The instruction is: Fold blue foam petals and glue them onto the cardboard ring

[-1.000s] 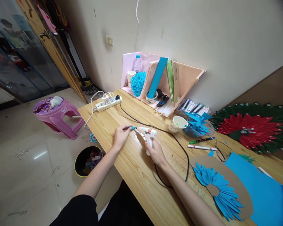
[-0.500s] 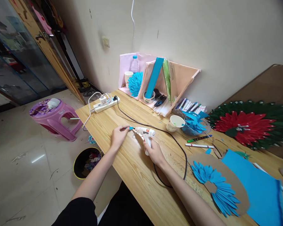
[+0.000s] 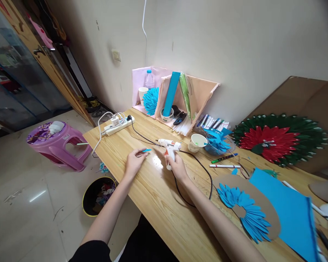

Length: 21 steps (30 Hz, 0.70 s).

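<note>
Between the fingertips of my left hand point(image 3: 135, 163) is a small blue paper petal point(image 3: 146, 150), held just above the table. My right hand point(image 3: 177, 168) is wrapped round the handle of a white hot glue gun point(image 3: 169, 145), whose nozzle points left, a short way apart from the petal. A black cord point(image 3: 207, 171) loops over the table by my right forearm. On the right lies a brown cardboard oval point(image 3: 273, 222) with blue petals point(image 3: 251, 211) fanned round part of it. Blue sheet material point(image 3: 287, 207) lies beside the oval.
A paper cup point(image 3: 197, 143) and a clear bowl of blue pieces point(image 3: 218, 143) stand past the glue gun. Markers point(image 3: 224, 158) lie nearby. A power strip point(image 3: 118, 125) sits at the far left edge. A bin point(image 3: 98, 196) and pink stool point(image 3: 68, 145) stand on the floor.
The glue gun has drawn back from the blue petal, so a gap shows between them. My left hand still pinches the petal. The whole view has shifted slightly.
</note>
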{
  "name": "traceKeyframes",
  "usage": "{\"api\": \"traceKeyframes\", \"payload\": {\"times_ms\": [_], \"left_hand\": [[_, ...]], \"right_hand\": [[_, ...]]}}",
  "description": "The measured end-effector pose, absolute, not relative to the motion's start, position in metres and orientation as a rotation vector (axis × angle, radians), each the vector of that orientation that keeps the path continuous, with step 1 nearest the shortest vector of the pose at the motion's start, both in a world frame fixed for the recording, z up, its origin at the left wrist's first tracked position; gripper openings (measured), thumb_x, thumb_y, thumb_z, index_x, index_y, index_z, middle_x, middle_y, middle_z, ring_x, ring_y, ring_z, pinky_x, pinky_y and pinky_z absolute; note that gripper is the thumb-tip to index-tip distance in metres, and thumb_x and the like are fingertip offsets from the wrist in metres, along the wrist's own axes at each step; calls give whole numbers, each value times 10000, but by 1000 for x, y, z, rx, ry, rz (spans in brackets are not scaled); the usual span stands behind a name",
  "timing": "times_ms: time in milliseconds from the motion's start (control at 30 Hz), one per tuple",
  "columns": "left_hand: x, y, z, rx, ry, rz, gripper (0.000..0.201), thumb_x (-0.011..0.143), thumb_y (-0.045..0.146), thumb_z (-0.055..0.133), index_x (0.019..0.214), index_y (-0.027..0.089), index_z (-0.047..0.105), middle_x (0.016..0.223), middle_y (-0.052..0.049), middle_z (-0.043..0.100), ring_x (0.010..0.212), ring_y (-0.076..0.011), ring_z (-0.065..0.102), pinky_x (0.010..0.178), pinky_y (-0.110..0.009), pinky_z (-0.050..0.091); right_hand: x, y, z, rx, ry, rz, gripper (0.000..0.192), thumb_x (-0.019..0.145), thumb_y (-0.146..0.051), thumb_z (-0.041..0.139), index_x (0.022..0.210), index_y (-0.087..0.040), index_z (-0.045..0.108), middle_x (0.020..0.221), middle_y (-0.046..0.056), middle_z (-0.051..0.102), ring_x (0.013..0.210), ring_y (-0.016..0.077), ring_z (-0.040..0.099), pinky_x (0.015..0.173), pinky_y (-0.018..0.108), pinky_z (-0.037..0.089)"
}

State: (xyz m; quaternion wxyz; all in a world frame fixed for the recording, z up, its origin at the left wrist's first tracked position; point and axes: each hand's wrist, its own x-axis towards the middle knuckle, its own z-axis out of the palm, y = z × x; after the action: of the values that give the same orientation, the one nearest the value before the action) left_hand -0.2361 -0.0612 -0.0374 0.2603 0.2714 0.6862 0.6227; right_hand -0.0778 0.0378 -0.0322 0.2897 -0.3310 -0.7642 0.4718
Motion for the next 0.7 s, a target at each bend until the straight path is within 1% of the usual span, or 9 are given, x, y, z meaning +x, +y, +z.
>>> {"api": "traceKeyframes", "payload": {"times_ms": [100, 167, 233, 333, 433, 500, 567, 633, 700], "left_hand": [[-239, -69, -34, 816, 1971, 1744, 281, 693, 303, 665, 908, 123, 689, 950, -101, 691, 855, -194, 650, 827, -331, 505], [-241, -75, -30, 858, 2043, 1771, 261, 714, 327, 638, 877, 131, 697, 910, -87, 685, 844, -189, 640, 808, -322, 504], [-243, -81, -24, 877, 2073, 1781, 267, 721, 349, 627, 864, 136, 700, 852, -73, 678, 801, -179, 635, 777, -310, 506], [-243, -85, -9, 897, 2064, 1787, 285, 708, 379, 635, 842, 136, 701, 794, -63, 665, 752, -172, 627, 739, -305, 509], [-234, -83, 9, 938, 2024, 1806, 313, 689, 400, 655, 840, 129, 695, 816, -69, 664, 749, -171, 618, 720, -307, 513], [-221, -77, 22, 986, 1996, 1780, 309, 684, 400, 666, 839, 135, 696, 827, -63, 669, 745, -162, 614, 733, -302, 509], [-203, -67, 36, 1030, 1941, 1702, 293, 681, 395, 677, 835, 146, 704, 793, -50, 678, 729, -156, 615, 737, -292, 506], [-182, -54, 50, 1074, 1828, 1618, 288, 680, 383, 686, 851, 153, 707, 808, -50, 693, 747, -162, 626, 751, -289, 506], [-158, -38, 62, 1137, 1712, 1511, 286, 674, 375, 694, 856, 155, 709, 811, -53, 703, 743, -166, 635, 735, -280, 511]], "right_hand": [[-99, 51, -30, -893, -2078, 1120, 324, 862, -404, 331, 843, -160, 544, 650, 21, 596, 588, 156, 562, 571, 251, 424], [-114, 56, -31, -902, -2097, 1039, 269, 841, -369, 384, 895, -163, 548, 767, 52, 622, 702, 181, 581, 644, 272, 424], [-127, 58, -33, -923, -2131, 957, 209, 807, -304, 440, 908, -159, 551, 846, 86, 621, 816, 218, 564, 723, 311, 410], [-138, 54, -35, -961, -2192, 876, 143, 776, -239, 491, 869, -157, 561, 836, 108, 610, 881, 256, 527, 774, 358, 387], [-132, 48, -29, -966, -2279, 830, 148, 781, -268, 551, 878, -158, 573, 841, 113, 603, 891, 268, 514, 783, 374, 379], [-113, 46, -19, -925, -2369, 769, 262, 809, -365, 556, 951, -146, 569, 918, 129, 592, 913, 271, 503, 796, 383, 375], [-78, 50, -6, -904, -2421, 712, 363, 848, -427, 500, 1038, -121, 541, 993, 148, 573, 931, 268, 491, 790, 382, 379], [-30, 60, 6, -933, -2427, 710, 304, 884, -415, 449, 985, -150, 559, 948, 107, 588, 888, 231, 503, 765, 348, 387], [27, 76, 15, -975, -2426, 710, 244, 907, -360, 425, 846, -180, 578, 864, 63, 602, 842, 198, 516, 751, 318, 385]]}}
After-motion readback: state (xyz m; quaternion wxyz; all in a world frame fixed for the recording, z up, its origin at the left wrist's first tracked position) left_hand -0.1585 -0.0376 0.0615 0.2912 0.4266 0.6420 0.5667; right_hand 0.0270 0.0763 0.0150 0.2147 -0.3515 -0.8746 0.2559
